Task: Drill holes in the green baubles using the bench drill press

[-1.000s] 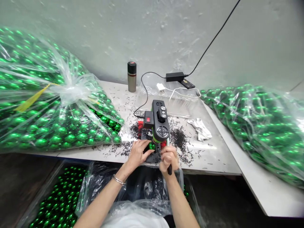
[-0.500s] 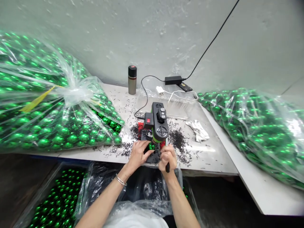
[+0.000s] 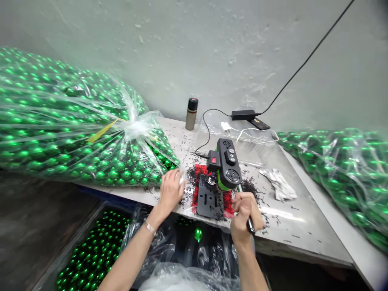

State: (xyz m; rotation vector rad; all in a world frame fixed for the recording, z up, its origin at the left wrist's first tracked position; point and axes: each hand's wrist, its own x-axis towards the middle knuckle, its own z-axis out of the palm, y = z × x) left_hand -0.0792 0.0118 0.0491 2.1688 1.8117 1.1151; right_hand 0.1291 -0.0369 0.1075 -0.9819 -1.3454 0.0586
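A small black drill press [image 3: 228, 163] stands on the table over a slotted black base plate [image 3: 209, 204], with red matting under it. My right hand [image 3: 247, 214] is wrapped round the black-ended lever at the press's right side. Left of the plate, my left hand [image 3: 172, 188] is beside the mouth of the big clear bag of green balls [image 3: 115, 173]; its fingers are curved, and whether they hold anything is hidden. One shiny green ball [image 3: 198, 234] is below the table's front edge, over the dark plastic.
Black shavings lie round the press. Behind are a bottle [image 3: 191, 114], a power adapter [image 3: 243, 115] and a clear tray [image 3: 251, 151]. White gloves [image 3: 279, 184] lie right, near another bag of balls [image 3: 342, 169]. Loose green balls [image 3: 93, 250] fill a container below left.
My left hand has left the press and moved left to the bag. The green ball under the press is gone from there, and one is now below the table edge. The view has shifted.
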